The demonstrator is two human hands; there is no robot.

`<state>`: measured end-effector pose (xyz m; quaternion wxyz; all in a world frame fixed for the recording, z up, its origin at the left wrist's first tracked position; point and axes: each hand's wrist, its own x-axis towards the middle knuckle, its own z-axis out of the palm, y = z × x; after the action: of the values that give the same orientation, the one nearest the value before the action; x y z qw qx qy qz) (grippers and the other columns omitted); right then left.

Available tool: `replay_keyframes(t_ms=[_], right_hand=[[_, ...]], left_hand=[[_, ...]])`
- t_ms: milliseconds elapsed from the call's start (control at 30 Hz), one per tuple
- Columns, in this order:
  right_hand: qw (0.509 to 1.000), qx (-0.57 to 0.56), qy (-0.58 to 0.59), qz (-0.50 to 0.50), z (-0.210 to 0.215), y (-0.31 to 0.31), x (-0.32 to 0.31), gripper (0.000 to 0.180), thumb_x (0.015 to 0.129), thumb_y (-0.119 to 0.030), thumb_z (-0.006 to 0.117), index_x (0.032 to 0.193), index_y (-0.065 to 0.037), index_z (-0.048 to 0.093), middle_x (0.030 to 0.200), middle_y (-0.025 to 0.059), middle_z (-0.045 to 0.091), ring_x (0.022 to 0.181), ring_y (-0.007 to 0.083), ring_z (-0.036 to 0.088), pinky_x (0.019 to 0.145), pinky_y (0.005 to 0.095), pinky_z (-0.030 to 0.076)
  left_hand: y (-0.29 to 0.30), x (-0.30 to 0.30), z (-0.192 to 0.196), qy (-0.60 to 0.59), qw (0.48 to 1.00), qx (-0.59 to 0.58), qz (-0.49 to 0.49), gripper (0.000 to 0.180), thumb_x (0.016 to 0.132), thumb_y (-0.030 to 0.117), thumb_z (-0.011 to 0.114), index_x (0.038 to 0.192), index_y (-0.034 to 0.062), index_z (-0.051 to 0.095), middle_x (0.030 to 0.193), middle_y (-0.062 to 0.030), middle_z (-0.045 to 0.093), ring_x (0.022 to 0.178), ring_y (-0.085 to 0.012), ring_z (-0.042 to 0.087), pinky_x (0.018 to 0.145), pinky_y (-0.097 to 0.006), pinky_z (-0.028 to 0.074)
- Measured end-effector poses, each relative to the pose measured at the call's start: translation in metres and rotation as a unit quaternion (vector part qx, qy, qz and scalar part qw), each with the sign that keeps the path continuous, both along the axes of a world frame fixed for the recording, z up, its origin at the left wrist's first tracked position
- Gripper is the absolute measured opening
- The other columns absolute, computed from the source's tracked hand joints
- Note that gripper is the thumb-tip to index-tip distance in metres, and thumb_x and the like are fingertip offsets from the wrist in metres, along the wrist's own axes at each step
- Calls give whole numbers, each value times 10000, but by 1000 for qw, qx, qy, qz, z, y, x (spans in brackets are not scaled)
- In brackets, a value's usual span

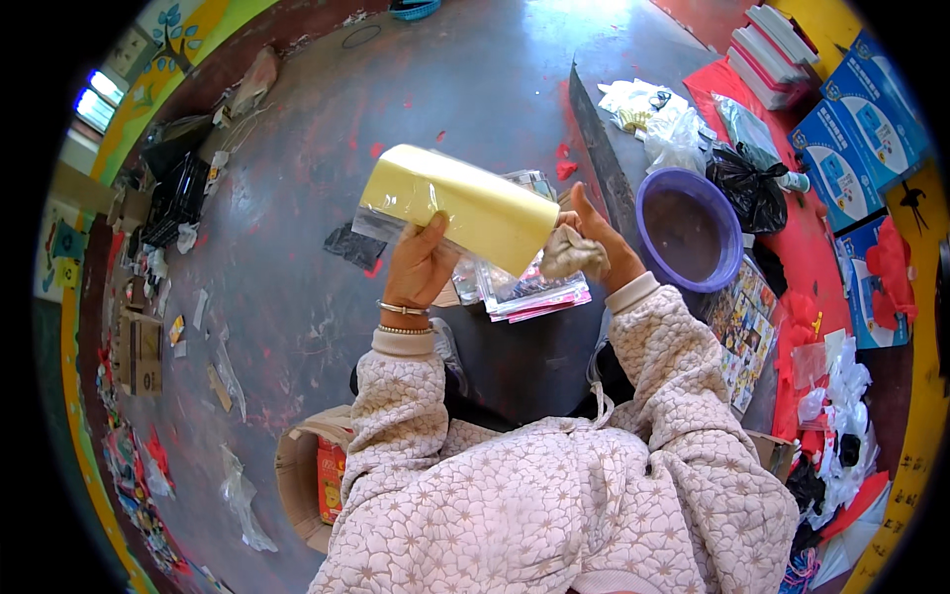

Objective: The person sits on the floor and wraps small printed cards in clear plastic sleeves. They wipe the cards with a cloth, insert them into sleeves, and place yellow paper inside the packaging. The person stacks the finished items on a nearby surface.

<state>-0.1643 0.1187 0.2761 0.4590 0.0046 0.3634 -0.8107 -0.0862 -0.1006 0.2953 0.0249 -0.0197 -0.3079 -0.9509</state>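
My left hand (421, 267) grips the lower left part of a flat yellow packet (460, 203) in a transparent plastic sleeve, thumb on its face. The packet is tilted in front of me, its right end close to my right hand (616, 247). A crumpled beige cloth (574, 255) is in my right hand, and its thumb points up. I cannot tell whether the right fingers also touch the packet. Below the packet lies a stack of glossy, plastic-wrapped printed packets (539, 302), partly hidden by the packet and my hands.
A purple basin (740, 238) of murky water stands on the right, near a black plastic bag (749, 193) and white bags (673, 134). Blue printed boxes (841, 183) line the right wall. A cardboard box (297, 485) sits at my lower left. Scraps litter the grey floor (297, 297).
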Motion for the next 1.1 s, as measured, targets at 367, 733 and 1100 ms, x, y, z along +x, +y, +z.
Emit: replay_keyframes(t_ms=[367, 733, 1100], right_hand=[[975, 46, 181, -122, 15, -1, -6, 284, 851, -215, 555, 988, 31, 582, 855, 63, 623, 628, 95, 578, 575, 211, 479], [980, 55, 175, -82, 17, 21, -17, 241, 819, -166, 583, 924, 51, 599, 834, 89, 632, 689, 148, 615, 609, 252, 505], [977, 201, 71, 21, -65, 20, -40, 262, 820, -185, 575, 951, 41, 581, 873, 81, 613, 719, 142, 594, 664, 249, 466]], left_hand=[[-30, 10, -18, -14, 992, -107, -70, 297, 862, 19, 465, 1157, -4, 470, 1157, -84, 513, 1091, -187, 470, 929, -311, 370], [-39, 21, -6, 154, 975, -22, -161, 737, 801, 445, 543, 1317, 5, 256, 1323, -158, 345, 1183, -332, 374, 924, -506, 342], [3, 48, -67, -83, 988, 127, -30, 738, 773, 456, 567, 1300, 21, 289, 1331, -168, 329, 1230, -335, 306, 998, -514, 250]])
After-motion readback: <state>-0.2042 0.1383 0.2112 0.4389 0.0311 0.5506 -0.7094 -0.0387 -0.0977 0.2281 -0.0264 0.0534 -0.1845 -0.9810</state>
